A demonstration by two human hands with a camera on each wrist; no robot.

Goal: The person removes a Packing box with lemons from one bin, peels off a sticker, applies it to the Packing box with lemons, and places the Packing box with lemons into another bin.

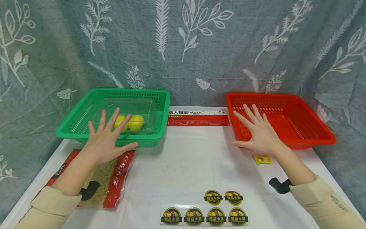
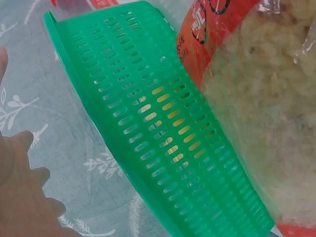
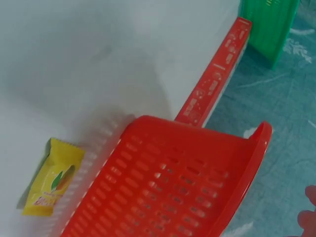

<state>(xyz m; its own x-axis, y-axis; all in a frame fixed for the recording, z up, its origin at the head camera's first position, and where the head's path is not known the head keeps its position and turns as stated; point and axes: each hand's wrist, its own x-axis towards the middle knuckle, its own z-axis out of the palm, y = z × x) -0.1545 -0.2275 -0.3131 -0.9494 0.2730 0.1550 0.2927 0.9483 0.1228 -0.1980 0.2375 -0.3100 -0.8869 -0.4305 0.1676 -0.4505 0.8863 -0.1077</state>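
Observation:
My left hand (image 1: 107, 136) hovers flat with fingers spread over the front rim of a green basket (image 1: 85, 109), holding nothing. Inside the basket a clear plastic box holds two yellow lemons (image 1: 130, 122). My right hand (image 1: 257, 132) is spread flat over the near left corner of an empty red basket (image 1: 308, 117). In the left wrist view the green basket's wall (image 2: 163, 128) fills the middle, my fingers (image 2: 24, 192) at lower left. The right wrist view shows the red basket (image 3: 168, 187) and a small yellow sachet (image 3: 52, 177).
A red bag of dry noodles (image 1: 110, 173) lies under my left forearm. A long red pasta box (image 1: 197, 117) sits between the baskets. A yellow sachet (image 1: 262, 159) lies before the red basket. A sheet of round fruit stickers (image 1: 206, 210) is at the table's front edge.

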